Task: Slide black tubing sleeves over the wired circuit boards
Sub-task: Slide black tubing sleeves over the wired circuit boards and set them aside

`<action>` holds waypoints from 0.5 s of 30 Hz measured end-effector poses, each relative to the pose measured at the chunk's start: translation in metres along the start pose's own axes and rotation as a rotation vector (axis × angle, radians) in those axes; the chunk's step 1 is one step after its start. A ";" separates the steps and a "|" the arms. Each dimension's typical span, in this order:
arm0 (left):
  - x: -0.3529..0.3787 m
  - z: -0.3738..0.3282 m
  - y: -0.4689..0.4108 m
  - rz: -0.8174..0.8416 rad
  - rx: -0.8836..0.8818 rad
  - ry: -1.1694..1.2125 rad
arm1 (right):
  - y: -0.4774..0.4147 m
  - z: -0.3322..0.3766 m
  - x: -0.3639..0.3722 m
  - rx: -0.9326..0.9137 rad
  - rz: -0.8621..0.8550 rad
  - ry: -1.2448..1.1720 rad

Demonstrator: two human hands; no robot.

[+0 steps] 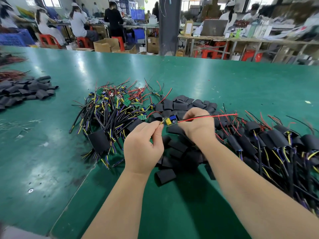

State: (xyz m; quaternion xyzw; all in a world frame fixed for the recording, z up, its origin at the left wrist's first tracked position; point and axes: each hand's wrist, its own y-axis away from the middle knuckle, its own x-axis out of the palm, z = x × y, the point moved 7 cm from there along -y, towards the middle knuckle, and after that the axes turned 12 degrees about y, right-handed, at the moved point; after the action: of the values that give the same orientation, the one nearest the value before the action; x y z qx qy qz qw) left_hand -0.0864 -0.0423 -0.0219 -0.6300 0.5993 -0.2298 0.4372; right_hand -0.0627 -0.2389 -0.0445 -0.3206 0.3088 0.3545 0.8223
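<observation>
A small wired circuit board (170,120) with a yellow and a blue part hangs between my hands above the green table (51,152). My left hand (144,144) pinches the board's left end. My right hand (198,123) grips its right end, where red and black wires (215,116) stick out to the right. No sleeve covers this board. Loose black tubing sleeves (179,149) lie under and behind my hands. A tangled pile of bare wired boards (114,107) lies to the left. Sleeved boards (269,144) are heaped on the right.
A second pile of black sleeves (25,92) lies at the far left, with bundles of red wires (10,75) behind it. Beyond the table's far edge, people sit at other benches among red stools, cardboard boxes and a grey pillar (168,26).
</observation>
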 end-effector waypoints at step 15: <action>0.001 0.003 0.003 0.022 -0.017 0.022 | 0.085 -0.030 -0.039 -0.259 0.289 0.076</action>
State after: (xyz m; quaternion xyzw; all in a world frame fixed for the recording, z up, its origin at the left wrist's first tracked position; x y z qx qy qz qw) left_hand -0.0853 -0.0423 -0.0258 -0.6245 0.6128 -0.2269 0.4277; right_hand -0.1594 -0.2298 -0.0602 -0.3889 0.3343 0.4934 0.7025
